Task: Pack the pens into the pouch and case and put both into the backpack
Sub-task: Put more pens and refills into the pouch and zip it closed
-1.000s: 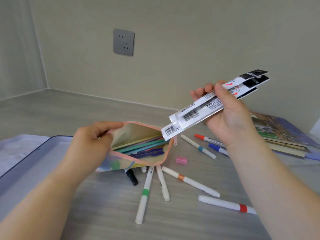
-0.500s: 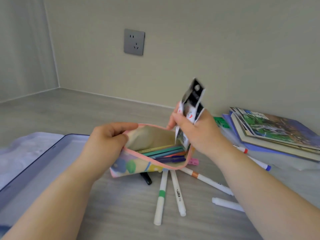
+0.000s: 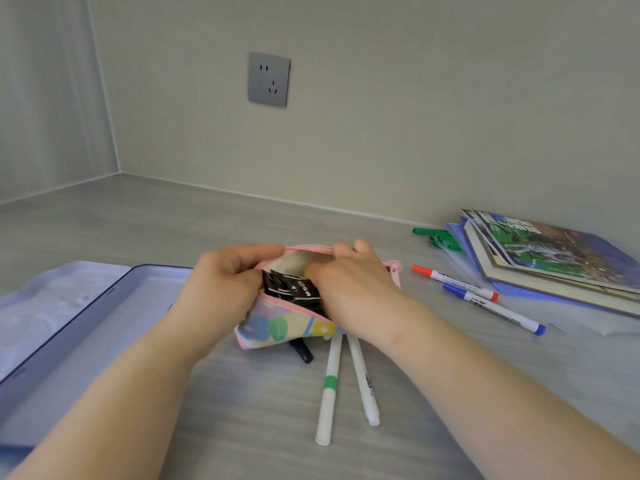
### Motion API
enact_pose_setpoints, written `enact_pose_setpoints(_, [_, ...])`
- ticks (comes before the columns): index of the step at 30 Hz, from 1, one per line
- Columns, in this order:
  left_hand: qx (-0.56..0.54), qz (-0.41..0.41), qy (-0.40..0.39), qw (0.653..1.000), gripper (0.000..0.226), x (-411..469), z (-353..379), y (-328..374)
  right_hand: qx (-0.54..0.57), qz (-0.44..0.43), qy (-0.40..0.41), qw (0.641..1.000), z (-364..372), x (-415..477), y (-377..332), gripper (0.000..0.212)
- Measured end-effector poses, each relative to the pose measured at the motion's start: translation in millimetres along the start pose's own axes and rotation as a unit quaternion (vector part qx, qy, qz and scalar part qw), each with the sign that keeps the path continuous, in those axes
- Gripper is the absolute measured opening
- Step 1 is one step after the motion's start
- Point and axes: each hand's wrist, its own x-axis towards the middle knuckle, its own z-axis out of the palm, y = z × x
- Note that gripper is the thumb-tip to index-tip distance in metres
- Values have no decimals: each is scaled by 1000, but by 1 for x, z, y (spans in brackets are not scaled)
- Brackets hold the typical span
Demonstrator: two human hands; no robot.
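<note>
At the far left a pale blue case (image 3: 86, 306) lies open on the grey desk (image 3: 242, 427), its rim running toward the near edge. Just right of it, the left hand (image 3: 221, 282) pinches the pink-edged rim of a floral pouch (image 3: 277, 327), fingers (image 3: 249, 252) curled over the top edge and thumb inside the mouth, holding it open. Black-ended pen packets (image 3: 294, 289) stick out of the opening, lying slantwise between the two hands. The right hand (image 3: 353, 282) is clenched down on these packets inside the pouch, its fingers (image 3: 346, 247) partly hidden behind the far rim. Under the pouch's near edge a black pen cap (image 3: 303, 351) peeks out. Two white markers lie on the desk just in front: one with a green band (image 3: 329, 386), one plain with print (image 3: 363, 379), fanning apart toward the viewer. Further right, well apart from the pouch, a red-capped marker (image 3: 453, 278) and a blue-capped marker (image 3: 495, 308) lie side by side. Beyond them some green pieces (image 3: 438, 237) sit beside a stack of books (image 3: 554, 258) near the wall. A grey wall socket (image 3: 268, 79) is above.
</note>
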Motion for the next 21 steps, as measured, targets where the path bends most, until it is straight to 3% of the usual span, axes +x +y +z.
enact_pose_setpoints(3, [1, 2, 5, 1000, 48, 0, 0, -1, 29, 25, -7, 999, 1, -1, 9, 33])
enact_pose_setpoints(6, [8, 13, 14, 1000, 50, 1, 0, -2, 186, 79, -47, 978, -7, -7, 19, 52])
enact_pose_setpoints(9, [9, 16, 18, 1000, 47, 1, 1, -1, 338, 64, -2, 939, -11, -6, 15, 30])
enact_pose_setpoints(11, [9, 19, 26, 999, 44, -1, 2, -1, 287, 41, 34, 956, -7, -2, 10, 18])
enact_pose_setpoints(14, [4, 40, 34, 999, 44, -3, 4, 1, 139, 0, 30, 990, 7, 0, 4, 20])
enact_pose_setpoints(21, [28, 58, 37, 997, 42, -2, 4, -1, 219, -8, 7, 976, 15, 0, 1, 42])
